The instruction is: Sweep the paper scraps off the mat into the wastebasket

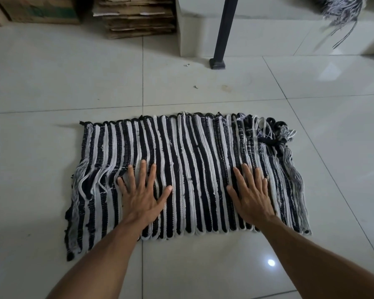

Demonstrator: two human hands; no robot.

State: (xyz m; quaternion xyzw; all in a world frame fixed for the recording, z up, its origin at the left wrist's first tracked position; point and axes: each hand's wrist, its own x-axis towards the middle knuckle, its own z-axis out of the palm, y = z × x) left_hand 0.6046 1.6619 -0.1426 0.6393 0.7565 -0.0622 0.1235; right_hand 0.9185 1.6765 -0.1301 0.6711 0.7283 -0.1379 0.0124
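Both hands lie flat on the mat (pixel 188 169), palms down and fingers spread wide, holding nothing. The left hand (pixel 141 196) presses near the mat's left half, the right hand (pixel 252 196) near its right half, and both sit on the near part of the weave, with most of the striped cloth stretching away beyond the fingertips. The mat's long axis runs side to side, across the line of the arms, and its stripes run away from the person. On the mat itself I can make out no clear paper scraps; a few pale flecks between the hands and beyond them may be loose threads. Two small bits (pixel 191 76) lie on the floor (pixel 52 83) well beyond the far edge, ahead of the gap between the hands, with neither hand clearly nearer; whether they are paper I cannot tell. No wastebasket shows anywhere, so which way the sweep should go cannot be read. A dark post (pixel 224 31) stands ahead of the right hand, and cardboard (pixel 134 16) is stacked far ahead of the left. My guess is that the hands are smoothing or about to brush outward along the stripes.
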